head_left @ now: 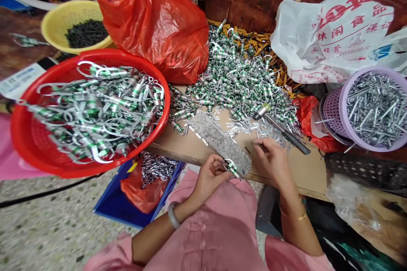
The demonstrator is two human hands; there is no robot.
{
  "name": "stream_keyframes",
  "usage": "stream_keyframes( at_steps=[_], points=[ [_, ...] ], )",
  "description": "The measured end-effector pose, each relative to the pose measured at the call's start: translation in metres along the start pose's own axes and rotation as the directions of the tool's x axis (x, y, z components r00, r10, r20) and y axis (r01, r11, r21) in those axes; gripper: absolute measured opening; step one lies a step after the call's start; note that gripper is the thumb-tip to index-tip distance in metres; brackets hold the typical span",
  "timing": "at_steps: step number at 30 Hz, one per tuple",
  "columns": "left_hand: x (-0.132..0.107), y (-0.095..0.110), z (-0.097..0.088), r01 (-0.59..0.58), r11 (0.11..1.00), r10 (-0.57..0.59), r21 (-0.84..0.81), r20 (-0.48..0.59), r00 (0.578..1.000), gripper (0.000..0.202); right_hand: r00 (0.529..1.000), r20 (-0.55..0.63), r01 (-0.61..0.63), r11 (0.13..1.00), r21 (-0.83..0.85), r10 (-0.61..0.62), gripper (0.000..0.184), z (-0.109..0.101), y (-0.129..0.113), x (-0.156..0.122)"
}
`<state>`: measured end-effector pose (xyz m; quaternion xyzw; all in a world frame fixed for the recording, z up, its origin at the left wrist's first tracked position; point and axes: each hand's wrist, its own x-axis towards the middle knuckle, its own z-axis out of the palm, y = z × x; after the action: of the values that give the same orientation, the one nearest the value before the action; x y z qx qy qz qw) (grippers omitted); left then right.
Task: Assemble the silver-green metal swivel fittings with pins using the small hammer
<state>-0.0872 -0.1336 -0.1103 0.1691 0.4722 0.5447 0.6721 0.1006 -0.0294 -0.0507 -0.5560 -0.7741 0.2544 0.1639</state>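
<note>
My left hand (213, 173) is closed around a small metal hook fitting (233, 169) with a green band and a curved silver arm. It is held over the near end of a speckled grey slab (219, 139) at the bench edge. To the right of the slab, my right hand (275, 161) is raised with its fingers curled together. Whatever may be between its fingertips is too small to make out. Beyond both hands lies a heap of similar fittings (241, 80), with small flat metal links (235, 129) scattered in front of it.
A red basket (165, 112) of fittings stands left, before a yellow bowl (52, 29) of dark pieces. A red plastic bag (168, 21) rises behind. A dark-handled tool (288, 135) lies right, near a purple basket (345, 106) of metal pins. A blue bin (110, 207) sits below.
</note>
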Motion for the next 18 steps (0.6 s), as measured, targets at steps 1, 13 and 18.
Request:
stream_keyframes(
  at_steps=[1,13,18],
  points=[
    [0.000,0.000,0.000,0.004,1.000,-0.004,0.002,0.002,1.000,0.049,0.997,0.072,0.007,0.995,0.100,-0.014,0.020,0.001,-0.007,-0.008],
    [-0.001,0.002,0.001,-0.007,1.000,0.007,-0.021,0.002,1.000,0.048,0.978,0.208,-0.051,0.986,0.161,0.017,0.015,0.025,-0.032,-0.029],
    [0.000,-0.001,0.000,-0.016,1.000,0.016,-0.010,-0.010,1.000,0.048,0.984,-0.175,-0.016,1.000,-0.011,0.014,0.025,0.005,0.007,0.009]
  ],
)
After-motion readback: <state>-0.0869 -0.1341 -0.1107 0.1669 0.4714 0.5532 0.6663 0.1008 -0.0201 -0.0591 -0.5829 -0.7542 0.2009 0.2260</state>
